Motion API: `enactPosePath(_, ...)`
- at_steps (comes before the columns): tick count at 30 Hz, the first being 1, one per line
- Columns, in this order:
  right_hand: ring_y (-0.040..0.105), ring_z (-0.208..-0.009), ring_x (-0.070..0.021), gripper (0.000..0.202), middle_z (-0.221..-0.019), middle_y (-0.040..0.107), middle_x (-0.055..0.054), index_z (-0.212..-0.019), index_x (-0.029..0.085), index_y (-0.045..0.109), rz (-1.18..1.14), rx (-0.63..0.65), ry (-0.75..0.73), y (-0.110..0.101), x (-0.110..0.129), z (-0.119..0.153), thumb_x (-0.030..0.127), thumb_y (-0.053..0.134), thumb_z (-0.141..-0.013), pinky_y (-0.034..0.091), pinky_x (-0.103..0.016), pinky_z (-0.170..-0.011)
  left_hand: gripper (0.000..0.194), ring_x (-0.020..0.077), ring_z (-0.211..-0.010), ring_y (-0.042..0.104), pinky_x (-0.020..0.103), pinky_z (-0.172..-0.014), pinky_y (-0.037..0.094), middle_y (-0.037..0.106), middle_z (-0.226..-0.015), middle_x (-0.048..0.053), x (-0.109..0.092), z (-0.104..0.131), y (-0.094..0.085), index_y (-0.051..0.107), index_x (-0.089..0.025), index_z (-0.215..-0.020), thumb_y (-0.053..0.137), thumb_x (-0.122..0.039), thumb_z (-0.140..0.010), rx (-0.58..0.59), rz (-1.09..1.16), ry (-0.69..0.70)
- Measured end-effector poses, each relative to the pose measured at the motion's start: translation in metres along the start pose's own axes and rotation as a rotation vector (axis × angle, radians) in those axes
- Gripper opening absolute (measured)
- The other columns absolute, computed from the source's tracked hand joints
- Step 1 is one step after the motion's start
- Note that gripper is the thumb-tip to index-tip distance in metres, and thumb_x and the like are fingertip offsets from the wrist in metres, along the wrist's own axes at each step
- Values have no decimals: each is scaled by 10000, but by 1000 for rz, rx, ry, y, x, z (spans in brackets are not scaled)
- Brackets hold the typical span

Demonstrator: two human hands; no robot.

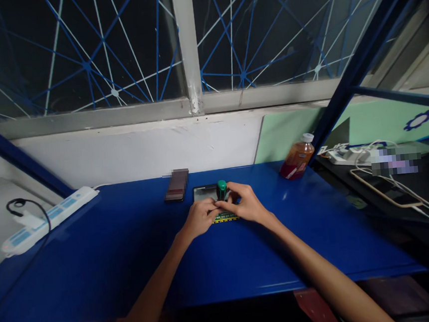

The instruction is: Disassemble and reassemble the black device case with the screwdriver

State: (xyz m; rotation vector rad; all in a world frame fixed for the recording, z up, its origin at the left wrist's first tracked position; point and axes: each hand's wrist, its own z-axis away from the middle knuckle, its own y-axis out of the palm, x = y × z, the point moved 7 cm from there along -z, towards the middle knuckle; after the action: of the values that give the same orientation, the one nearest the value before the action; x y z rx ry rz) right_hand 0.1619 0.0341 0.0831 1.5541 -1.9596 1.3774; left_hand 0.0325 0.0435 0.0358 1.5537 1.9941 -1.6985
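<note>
On the blue table a small dark tray-like case lies with a green strip with yellow and black edging at its near side. A screwdriver with a green and black handle stands upright over it; its lower end is hidden by my fingers. My right hand curls around the handle's right side, index finger beside it and thumb in front. My left hand is closed at the near left of the handle, its fingertips meeting my right thumb. Whatever the left fingertips pinch is hidden.
A dark phone lies left of the case. A drink bottle stands at the back right. At the left is a white power strip with a black cable. Another phone and white cables lie on the black table to the right.
</note>
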Motion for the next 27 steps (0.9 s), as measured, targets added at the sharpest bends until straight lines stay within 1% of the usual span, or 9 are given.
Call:
enactPosePath(7,473,-539,-106,300,-628,525,22,-710,183,500,95,-32,-34,2,0,0,414,675,-789,367,-231,-520,363,85,-537,506,186,-522,344,535,-573,-14,-5,0,0,559,-131,-497,569,-146,-859,36,-9,-26)
enactPosePath(12,481,-549,-113,333,-614,538,13,-692,178,513,136,-16,-27,4,0,1,459,664,-790,362,-232,-526,355,86,-520,497,193,-518,338,539,-565,-13,-7,0,0,532,-133,-499,557,-123,-853,30,-36,-18)
enactPosePath(15,489,-539,-112,343,-602,550,9,-677,175,529,127,-4,-4,5,-1,1,473,649,-799,365,-231,-521,341,85,-520,482,201,-515,328,538,-575,-12,-7,1,-1,550,-132,-523,571,-169,-862,2,-62,6)
enactPosePath(17,491,-533,-112,342,-600,559,5,-672,173,545,98,-16,25,3,-3,1,473,646,-801,370,-232,-516,287,86,-533,477,206,-515,329,561,-628,-6,-6,2,-3,598,-133,-583,611,-231,-852,-22,-87,10)
enactPosePath(19,497,-527,-115,328,-600,571,3,-690,170,568,54,-60,68,-4,-8,1,469,645,-801,377,-235,-509,154,91,-561,489,209,-528,350,602,-729,2,-6,3,-4,678,-149,-762,652,-284,-830,-27,-99,8)
enactPosePath(20,500,-522,-116,323,-596,575,3,-702,170,576,33,-96,92,-10,-12,0,470,644,-801,380,-237,-505,146,93,-579,502,211,-543,369,622,-798,7,-5,3,-4,694,-168,-881,664,-298,-823,-21,-99,7)
enactPosePath(22,500,-505,-117,323,-566,567,11,-697,173,572,10,-172,135,-25,-21,-1,472,644,-797,386,-240,-502,266,94,-613,526,215,-578,401,640,-934,13,-4,3,-3,669,-221,-1073,667,-309,-822,1,-99,1)
enactPosePath(25,471,-454,-111,378,-495,537,21,-603,184,509,50,-316,208,-51,-42,-1,490,650,-774,373,-240,-479,316,97,-642,547,222,-624,429,637,-1008,1,-1,3,0,649,-272,-1136,662,-307,-823,47,-124,-31)
enactPosePath(27,481,-444,-119,410,-468,531,18,-562,191,474,100,-362,254,-62,-57,0,504,635,-772,369,-242,-474,324,103,-657,559,227,-646,438,638,-993,-6,0,3,3,649,-284,-1140,662,-311,-817,83,-149,-51)
